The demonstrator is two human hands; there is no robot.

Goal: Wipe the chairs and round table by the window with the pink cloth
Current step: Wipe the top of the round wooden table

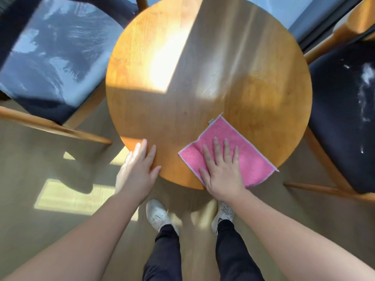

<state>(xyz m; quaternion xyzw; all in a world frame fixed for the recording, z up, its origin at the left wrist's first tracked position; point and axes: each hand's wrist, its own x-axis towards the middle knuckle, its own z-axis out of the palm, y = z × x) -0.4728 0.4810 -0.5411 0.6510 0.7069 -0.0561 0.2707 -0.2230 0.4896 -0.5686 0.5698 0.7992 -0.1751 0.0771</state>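
Note:
A round wooden table (182,82) fills the middle of the head view, half in sunlight. The pink cloth (251,155) lies flat on its near right part. My right hand (222,169) presses down on the cloth with fingers spread, palm flat. My left hand (138,169) rests on the table's near left edge, fingers apart, holding nothing. A dark-cushioned wooden chair (50,57) stands to the left, its seat shining with glare. A second dark-cushioned chair (345,118) stands to the right, with pale specks on its seat.
The window (300,11) runs along the top right behind the table. My feet in pale shoes (157,216) stand on the wooden floor just below the table's near edge. Chair legs (60,128) reach out on both sides.

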